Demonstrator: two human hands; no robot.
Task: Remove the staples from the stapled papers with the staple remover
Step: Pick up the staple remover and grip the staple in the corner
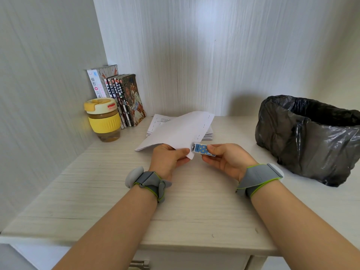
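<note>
My left hand pinches the near corner of a stapled set of white papers, lifted off the desk with a row of staples along its right edge. My right hand holds a blue staple remover with yellow dots between thumb and fingers. Its metal jaw meets the paper's edge close to my left thumb. A stack of more papers lies on the desk behind, partly hidden by the lifted set.
A bin lined with a black bag stands at the right on the white desk. At the back left are a yellow-lidded glass cup and a row of books. Walls close in behind and to the left.
</note>
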